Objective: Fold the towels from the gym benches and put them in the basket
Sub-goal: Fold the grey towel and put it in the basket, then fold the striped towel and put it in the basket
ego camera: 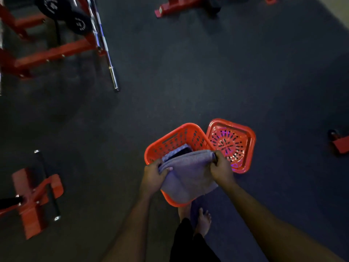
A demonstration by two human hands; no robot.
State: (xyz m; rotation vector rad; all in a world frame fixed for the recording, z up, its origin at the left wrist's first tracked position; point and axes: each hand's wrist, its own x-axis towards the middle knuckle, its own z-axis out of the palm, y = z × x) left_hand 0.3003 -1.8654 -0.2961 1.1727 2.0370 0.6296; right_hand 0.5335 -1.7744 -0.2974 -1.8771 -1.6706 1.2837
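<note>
A folded grey towel (188,173) hangs just above a red plastic basket (170,140) that stands on the dark gym floor. My left hand (154,176) grips the towel's left edge, thumb on top. My right hand (221,169) grips its right edge. Inside the basket lies another folded grey towel (176,151), partly hidden under the held one. The basket's near rim (174,203) shows below the towel.
The basket's red perforated lid (231,145) lies on the floor to the right, touching the basket. A red rack with black weight plates (62,16) and a chrome barbell (105,48) stands far left. Red bench feet (34,197) sit at near left. My bare feet (203,221) are behind the basket.
</note>
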